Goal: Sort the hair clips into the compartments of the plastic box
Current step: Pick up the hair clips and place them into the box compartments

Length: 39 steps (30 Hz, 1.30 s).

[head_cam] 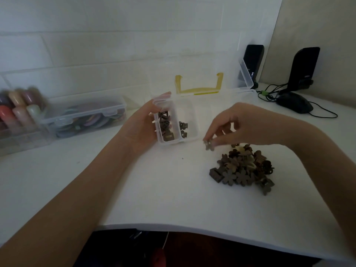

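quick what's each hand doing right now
Left hand: gripping the clear plastic compartment box.
Right hand: pinching a small brown flower-shaped hair clip.

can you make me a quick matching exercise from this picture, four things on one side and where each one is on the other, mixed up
Things:
1. left hand
2. flower-shaped hair clip
3. pile of hair clips
4. computer mouse

Places:
A. loose on the white table, below the right hand
B. pinched in the right hand's fingertips
C. far right of the table, near the black speakers
D. gripping the left side of the clear plastic box

Pairs: 1-D, 2-B, 3-A, 4-C
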{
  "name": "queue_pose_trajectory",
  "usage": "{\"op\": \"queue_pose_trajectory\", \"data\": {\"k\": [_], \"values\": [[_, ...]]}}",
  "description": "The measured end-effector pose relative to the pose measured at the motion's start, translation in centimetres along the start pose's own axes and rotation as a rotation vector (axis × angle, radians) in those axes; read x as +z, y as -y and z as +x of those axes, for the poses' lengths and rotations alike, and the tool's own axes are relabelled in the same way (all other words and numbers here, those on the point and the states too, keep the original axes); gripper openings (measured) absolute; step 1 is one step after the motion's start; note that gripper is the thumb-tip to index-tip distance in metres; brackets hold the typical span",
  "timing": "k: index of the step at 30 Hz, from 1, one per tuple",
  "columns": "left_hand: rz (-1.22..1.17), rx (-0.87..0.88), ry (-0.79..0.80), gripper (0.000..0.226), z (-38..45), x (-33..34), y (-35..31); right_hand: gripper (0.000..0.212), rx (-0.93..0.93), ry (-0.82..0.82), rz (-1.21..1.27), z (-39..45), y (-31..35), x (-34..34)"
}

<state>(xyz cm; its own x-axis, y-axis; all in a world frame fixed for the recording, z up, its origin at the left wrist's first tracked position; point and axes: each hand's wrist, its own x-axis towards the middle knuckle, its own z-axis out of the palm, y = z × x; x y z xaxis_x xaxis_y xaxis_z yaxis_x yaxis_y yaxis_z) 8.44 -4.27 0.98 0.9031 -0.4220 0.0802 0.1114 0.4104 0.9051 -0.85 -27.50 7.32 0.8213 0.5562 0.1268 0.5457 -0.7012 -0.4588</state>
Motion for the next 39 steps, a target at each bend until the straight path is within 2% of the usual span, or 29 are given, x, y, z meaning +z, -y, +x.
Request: {"op": "queue_pose_trajectory", "data": {"k": [5, 7, 9, 12, 14, 18, 21, 22, 24, 26, 28, 30, 33, 35, 39], "values": [[0.036, 0.016, 0.003, 0.05, -0.3, 0.5, -0.1, 0.01, -0.037, -0.526, -0.047, 1.3, 0.4, 2.1], [0.047, 0.024, 0.018, 0.049, -0.3, 0.7, 0.0, 0.007, 0.004, -0.61, -0.166, 2.1, 0.6, 3.5], [0.062, 0.034, 0.033, 0.052, -0.4, 0.9, 0.1, 0.007, 0.05, -0.625, -0.291, 2.9, 1.1, 4.2], [0.078, 0.041, 0.064, 0.049, -0.6, 1.1, 0.2, 0.011, 0.082, -0.547, -0.49, 4.3, 2.1, 4.2], [0.097, 0.04, 0.083, 0.046, -0.7, 1.0, 0.2, 0.012, 0.17, -0.472, -0.674, 5.4, 2.8, 4.0], [0.092, 0.043, 0.058, 0.05, -0.4, 0.7, 0.4, 0.038, 0.301, -0.417, -0.875, 6.4, 4.2, 3.7], [0.104, 0.036, 0.05, 0.058, -0.5, 0.9, 0.3, 0.022, 0.295, -0.391, -0.91, 6.1, 4.0, 3.7], [0.107, 0.038, 0.045, 0.06, -0.5, 0.9, 0.3, 0.017, 0.26, -0.404, -0.893, 5.7, 3.8, 3.7], [0.11, 0.04, 0.024, 0.059, -0.6, 0.9, 0.3, 0.022, 0.192, -0.431, -0.769, 4.7, 3.3, 3.3], [0.096, 0.035, 0.007, 0.058, -0.5, 0.8, 0.3, 0.025, 0.158, -0.481, -0.521, 3.7, 2.8, 2.2], [0.076, 0.027, 0.004, 0.057, -0.4, 0.7, 0.3, 0.018, 0.091, -0.502, -0.279, 2.5, 2.0, 0.7], [0.052, 0.027, 0.009, 0.055, -0.3, 0.7, 0.3, 0.01, 0.052, -0.354, -0.12, 1.2, 1.1, -1.0], [0.028, 0.031, 0.031, 0.052, -0.3, 0.8, 0.2, 0.01, 0.08, 0.01, 0.003, -0.5, 0.1, -1.6], [0.022, 0.033, 0.044, 0.049, -0.3, 0.7, 0.2, 0.016, 0.101, 0.09, 0.053, -1.2, -0.6, -0.9], [0.024, 0.026, 0.068, 0.046, -0.1, 0.4, 0.1, 0.028, 0.117, 0.139, 0.116, -1.8, -1.3, 0.2]]}}
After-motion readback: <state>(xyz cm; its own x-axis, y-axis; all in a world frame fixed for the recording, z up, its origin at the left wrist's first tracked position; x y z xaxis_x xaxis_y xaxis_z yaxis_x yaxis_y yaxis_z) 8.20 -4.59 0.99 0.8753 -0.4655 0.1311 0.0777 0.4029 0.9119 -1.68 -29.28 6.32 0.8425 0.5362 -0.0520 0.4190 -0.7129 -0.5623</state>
